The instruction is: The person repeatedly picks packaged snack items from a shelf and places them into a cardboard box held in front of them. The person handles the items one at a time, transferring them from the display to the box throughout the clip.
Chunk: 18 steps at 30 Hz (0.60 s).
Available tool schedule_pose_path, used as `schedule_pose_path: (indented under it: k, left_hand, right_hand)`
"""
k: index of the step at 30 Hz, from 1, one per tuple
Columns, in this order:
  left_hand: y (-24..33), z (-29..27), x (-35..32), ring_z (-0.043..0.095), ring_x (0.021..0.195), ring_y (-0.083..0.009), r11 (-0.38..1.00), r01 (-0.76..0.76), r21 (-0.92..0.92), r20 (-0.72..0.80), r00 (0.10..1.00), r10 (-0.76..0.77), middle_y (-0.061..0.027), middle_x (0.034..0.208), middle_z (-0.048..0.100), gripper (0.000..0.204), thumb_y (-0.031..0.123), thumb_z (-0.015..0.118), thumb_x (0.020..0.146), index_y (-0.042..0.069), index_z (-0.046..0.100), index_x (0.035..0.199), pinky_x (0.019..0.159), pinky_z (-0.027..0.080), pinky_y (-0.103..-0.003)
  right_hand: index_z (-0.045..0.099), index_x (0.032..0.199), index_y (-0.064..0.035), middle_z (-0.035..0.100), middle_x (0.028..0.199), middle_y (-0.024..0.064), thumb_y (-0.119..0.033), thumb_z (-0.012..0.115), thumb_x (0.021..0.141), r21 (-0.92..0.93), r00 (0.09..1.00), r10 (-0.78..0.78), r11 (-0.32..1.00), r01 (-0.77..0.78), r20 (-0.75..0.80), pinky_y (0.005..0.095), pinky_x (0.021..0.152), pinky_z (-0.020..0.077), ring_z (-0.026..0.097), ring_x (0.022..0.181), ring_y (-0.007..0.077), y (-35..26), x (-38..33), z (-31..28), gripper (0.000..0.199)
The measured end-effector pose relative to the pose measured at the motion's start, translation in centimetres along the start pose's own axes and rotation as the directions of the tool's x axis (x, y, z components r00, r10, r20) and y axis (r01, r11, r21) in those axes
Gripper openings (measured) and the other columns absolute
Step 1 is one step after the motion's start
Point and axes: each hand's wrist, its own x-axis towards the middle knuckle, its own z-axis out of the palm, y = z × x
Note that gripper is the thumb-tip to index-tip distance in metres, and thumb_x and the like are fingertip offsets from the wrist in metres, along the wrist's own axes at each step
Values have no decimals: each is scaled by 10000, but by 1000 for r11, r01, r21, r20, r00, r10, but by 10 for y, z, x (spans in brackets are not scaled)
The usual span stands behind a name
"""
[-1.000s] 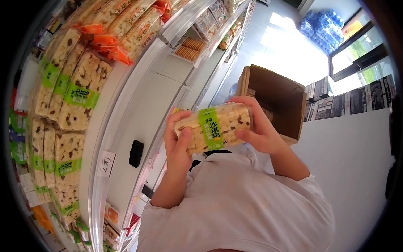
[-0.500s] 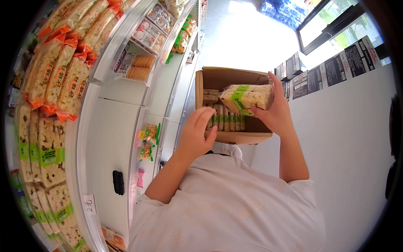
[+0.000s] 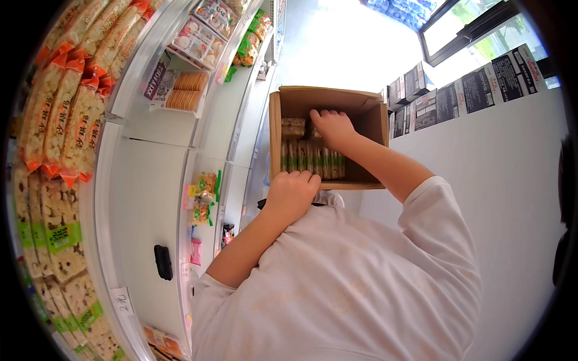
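An open cardboard box (image 3: 376,129) is in front of my chest, tipped so that I see into it. A row of clear-wrapped puffed-grain snack packs (image 3: 310,161) with green bands stands along its near side. Another snack pack (image 3: 293,128) lies behind them at the left. My right hand (image 3: 335,129) reaches down inside, its fingers closed on a snack pack (image 3: 313,133) beside that one; most of this pack is hidden under the hand. My left hand (image 3: 293,194) has its fingers curled over the near left rim of the box.
Shelves on the left hold orange-ended snack bags (image 3: 66,114), green-banded packs (image 3: 60,240) and biscuits (image 3: 185,93). A black object (image 3: 162,262) sits on a white shelf. Black-and-white cartons (image 3: 472,93) line the right, with a window (image 3: 463,27) and blue-wrapped bottles (image 3: 409,11) beyond.
My right hand has carried the snack pack from above the right side of the box down and left into it. My left hand has shifted slightly down onto the near rim.
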Motion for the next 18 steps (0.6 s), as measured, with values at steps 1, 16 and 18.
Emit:
schedule_pose_path:
  k: [1,16,18]
  left_hand:
    - [0,0,-1,671,743,-223,1000,8,-2,-1,1000,-8,-22,758,632,190,214,797,817,126,629,832,640,475,-387]
    - [1,8,-5,672,745,-231,999,40,-16,-28,999,-41,-33,765,634,178,218,786,809,121,636,818,665,502,-391]
    - [1,8,-6,672,744,-230,999,44,-17,-37,998,-45,-34,764,635,171,210,779,809,121,633,814,661,499,-390]
  right_hand:
    - [560,1167,-74,699,1057,136,-74,788,789,-21,1000,1,1000,-1,-16,469,793,572,730,977,336,-3,1,7,442]
    - [548,1154,-88,651,1024,130,-143,743,815,-68,976,-158,987,149,-153,452,728,599,719,902,324,7,9,90,394]
    - [540,1183,-88,658,1070,146,-134,735,829,8,988,-139,990,140,-61,469,781,597,716,955,351,15,18,87,407]
